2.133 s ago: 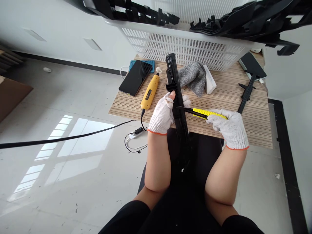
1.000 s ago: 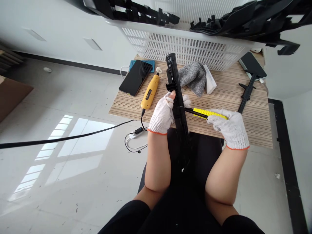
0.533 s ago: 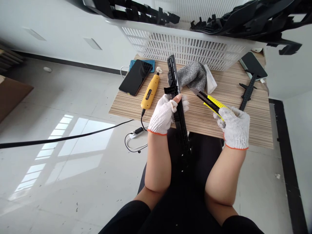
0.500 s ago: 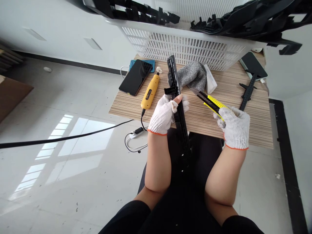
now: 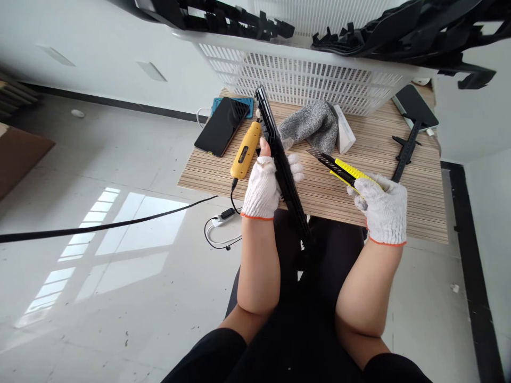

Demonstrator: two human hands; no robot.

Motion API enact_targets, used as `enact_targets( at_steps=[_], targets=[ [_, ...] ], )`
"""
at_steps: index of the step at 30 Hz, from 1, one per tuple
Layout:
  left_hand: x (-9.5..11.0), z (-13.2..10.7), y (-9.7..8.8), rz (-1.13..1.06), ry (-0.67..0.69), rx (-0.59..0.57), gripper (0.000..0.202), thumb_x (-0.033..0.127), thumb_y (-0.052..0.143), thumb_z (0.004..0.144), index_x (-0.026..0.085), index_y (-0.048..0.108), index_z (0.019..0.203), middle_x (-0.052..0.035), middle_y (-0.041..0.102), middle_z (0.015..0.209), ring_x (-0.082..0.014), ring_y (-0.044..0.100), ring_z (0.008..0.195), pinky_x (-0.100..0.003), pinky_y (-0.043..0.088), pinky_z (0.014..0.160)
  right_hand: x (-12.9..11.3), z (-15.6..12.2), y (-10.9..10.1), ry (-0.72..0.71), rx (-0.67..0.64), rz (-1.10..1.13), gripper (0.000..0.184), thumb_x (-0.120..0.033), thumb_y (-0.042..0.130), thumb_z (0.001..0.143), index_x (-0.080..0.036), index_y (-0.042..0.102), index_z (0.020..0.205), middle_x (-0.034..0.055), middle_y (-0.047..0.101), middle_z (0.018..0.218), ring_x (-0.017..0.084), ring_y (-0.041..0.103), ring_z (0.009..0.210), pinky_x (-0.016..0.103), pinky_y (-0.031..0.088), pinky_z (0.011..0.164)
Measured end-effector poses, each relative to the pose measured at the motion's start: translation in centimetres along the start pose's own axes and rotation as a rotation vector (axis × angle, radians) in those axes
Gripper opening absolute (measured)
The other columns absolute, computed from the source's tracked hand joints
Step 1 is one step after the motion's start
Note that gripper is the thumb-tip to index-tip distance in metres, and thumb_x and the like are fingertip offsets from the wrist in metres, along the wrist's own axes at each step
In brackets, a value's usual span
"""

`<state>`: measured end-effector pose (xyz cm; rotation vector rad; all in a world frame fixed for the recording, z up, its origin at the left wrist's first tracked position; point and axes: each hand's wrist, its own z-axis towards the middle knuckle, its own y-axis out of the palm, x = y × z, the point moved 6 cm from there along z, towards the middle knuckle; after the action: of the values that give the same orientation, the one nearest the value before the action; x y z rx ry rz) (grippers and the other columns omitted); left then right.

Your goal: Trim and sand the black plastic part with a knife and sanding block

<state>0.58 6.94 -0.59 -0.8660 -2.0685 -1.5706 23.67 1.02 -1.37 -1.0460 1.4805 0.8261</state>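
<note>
Both hands wear white knit gloves with orange cuffs. My left hand (image 5: 264, 183) grips a long black plastic part (image 5: 284, 169) near its middle, the bare thumb tip up along its left side. The part slants from the upper left down over my lap, where its lower end blends into the dark trousers. In my right hand (image 5: 381, 205) is a yellow-and-black utility knife (image 5: 348, 171), its blade out and pointing up-left toward the part, apart from it. A grey knit cloth (image 5: 315, 125) lies beyond the blade, beside a small white box (image 5: 345, 130).
A yellow handheld power tool (image 5: 245, 151) and a black phone (image 5: 222, 126) lie left on the wooden table (image 5: 423, 213). A black caliper (image 5: 408, 151) and another phone (image 5: 415, 108) lie right. A white basket (image 5: 303, 74) with several black parts stands behind.
The black part has turned in my left hand, its top end swinging left and its clip-like side piece no longer facing me. My right hand with the knife has shifted slightly left.
</note>
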Motion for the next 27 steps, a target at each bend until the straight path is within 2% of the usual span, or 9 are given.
enact_targets(
  at_steps=[2,4,7,11,15,18,23,27],
  targets=[
    [0.0,0.1,-0.2,0.001,0.004,0.024,0.047,0.062,0.053,0.108,0.021,0.065,0.091,0.0035,0.042,0.064,-0.0076,0.044,0.048,-0.017,0.041,0.041,-0.1,-0.1,0.2,-0.005,-0.030,-0.010,0.024,-0.041,0.090,0.071,-0.023,0.084,0.084,0.0013,0.068,0.065,0.010,0.048,0.047,0.026,0.031,0.041],
    [-0.1,0.2,-0.5,0.016,0.010,0.040,0.042,0.061,0.057,0.107,0.021,0.067,0.095,0.0030,0.047,0.064,-0.0088,0.049,0.050,-0.017,0.044,0.043,-0.2,-0.2,0.4,-0.008,-0.068,-0.018,0.024,-0.040,0.090,0.071,-0.023,0.085,0.087,0.0010,0.068,0.066,0.010,0.049,0.049,0.026,0.033,0.043],
    [-0.2,0.2,-0.8,0.045,0.040,0.041,0.029,0.044,0.056,0.110,0.021,0.068,0.098,0.0012,0.059,0.069,-0.0102,0.061,0.057,-0.017,0.053,0.051,-0.3,-0.4,0.6,-0.009,-0.087,-0.022,0.023,-0.038,0.088,0.073,-0.022,0.086,0.090,0.0011,0.069,0.067,0.009,0.048,0.049,0.026,0.034,0.044],
    [-0.7,0.2,-1.3,0.080,0.059,0.052,0.007,0.028,0.067,0.100,0.021,0.068,0.099,-0.0007,0.073,0.081,-0.0131,0.075,0.071,-0.023,0.066,0.071,-0.6,-0.5,0.7,-0.010,-0.102,-0.046,0.025,-0.038,0.087,0.074,-0.023,0.087,0.094,0.0014,0.070,0.068,0.010,0.047,0.050,0.027,0.035,0.045],
    [-1.2,0.1,-1.3,0.120,0.046,0.035,0.024,0.034,0.080,0.092,0.023,0.068,0.110,-0.0024,0.081,0.091,-0.0193,0.083,0.092,-0.028,0.069,0.086,-0.4,-0.6,1.1,0.030,-0.167,-0.117,0.032,-0.041,0.091,0.073,-0.023,0.089,0.099,0.0019,0.071,0.069,0.010,0.048,0.051,0.026,0.038,0.046],
    [-1.3,0.1,-1.2,0.157,0.037,0.027,0.028,0.040,0.081,0.092,0.022,0.070,0.109,-0.0037,0.082,0.092,-0.0213,0.083,0.098,-0.027,0.069,0.087,-0.3,-0.5,1.1,0.025,-0.144,-0.142,0.037,-0.046,0.092,0.073,-0.023,0.089,0.101,0.0019,0.072,0.071,0.010,0.047,0.051,0.026,0.039,0.045],
    [-1.1,-0.1,-0.9,0.165,0.032,0.018,0.019,0.038,0.076,0.096,0.021,0.071,0.099,-0.0043,0.081,0.088,-0.0189,0.082,0.090,-0.024,0.069,0.081,-0.3,-0.5,1.1,0.007,-0.149,-0.108,0.033,-0.046,0.091,0.074,-0.022,0.088,0.097,0.0017,0.071,0.068,0.009,0.047,0.050,0.026,0.037,0.044],
    [-1.0,-0.3,-0.9,0.155,0.038,0.035,0.020,0.038,0.080,0.095,0.020,0.072,0.098,-0.0033,0.079,0.086,-0.0178,0.082,0.087,-0.025,0.068,0.080,-0.3,-0.5,1.1,0.013,-0.147,-0.098,0.029,-0.044,0.091,0.074,-0.022,0.087,0.092,0.0022,0.071,0.068,0.010,0.048,0.049,0.027,0.036,0.043]
  ],
)
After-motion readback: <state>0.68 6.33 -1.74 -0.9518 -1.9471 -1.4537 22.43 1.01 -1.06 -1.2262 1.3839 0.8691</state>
